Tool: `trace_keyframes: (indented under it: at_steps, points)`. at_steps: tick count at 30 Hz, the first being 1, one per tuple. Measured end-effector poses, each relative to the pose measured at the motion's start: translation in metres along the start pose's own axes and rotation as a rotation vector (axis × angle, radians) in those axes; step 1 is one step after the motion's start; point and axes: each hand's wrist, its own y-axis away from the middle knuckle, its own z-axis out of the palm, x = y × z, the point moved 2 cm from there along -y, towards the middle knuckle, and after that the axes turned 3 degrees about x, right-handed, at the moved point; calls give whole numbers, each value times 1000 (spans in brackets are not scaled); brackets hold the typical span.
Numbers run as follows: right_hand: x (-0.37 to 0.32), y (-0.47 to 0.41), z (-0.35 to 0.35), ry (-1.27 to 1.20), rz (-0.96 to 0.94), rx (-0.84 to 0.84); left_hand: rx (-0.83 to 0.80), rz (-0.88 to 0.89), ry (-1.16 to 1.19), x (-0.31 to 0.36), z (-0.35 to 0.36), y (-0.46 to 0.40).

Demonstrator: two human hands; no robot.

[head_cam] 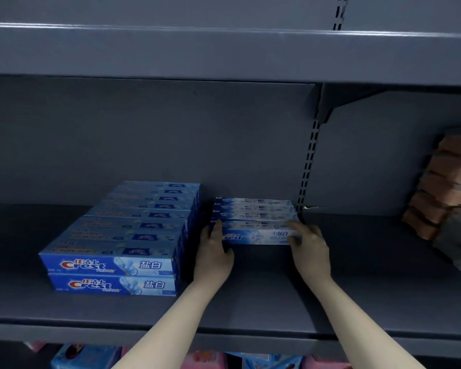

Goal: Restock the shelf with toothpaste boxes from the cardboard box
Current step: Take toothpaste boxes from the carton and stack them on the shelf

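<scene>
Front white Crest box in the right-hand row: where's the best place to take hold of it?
By its two short ends, coming from the front. The front white box lies lengthwise across the shelf, boxes packed behind it, ends exposed. The left hand and right hand already hold it there.

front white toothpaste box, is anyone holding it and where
Yes, both hands hold the front white toothpaste box by its ends: the left hand grips the left end, the right hand the right end, fingers over the top edge.
</scene>
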Motion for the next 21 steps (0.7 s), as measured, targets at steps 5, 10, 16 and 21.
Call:
trace_keyframes:
  at_steps: [5,10,16,21]
  points:
    - [1,-3,2,5,-7,27,28,5,5,-1,5,-8]
    - [2,-3,3,46,-21,27,55,2,5,0,8,-11]
    - [0,-2,4,98,-52,35,71,6,-13,1,9,-7]
    - [-3,6,5,138,-98,83,59,44,-87,5,9,10]
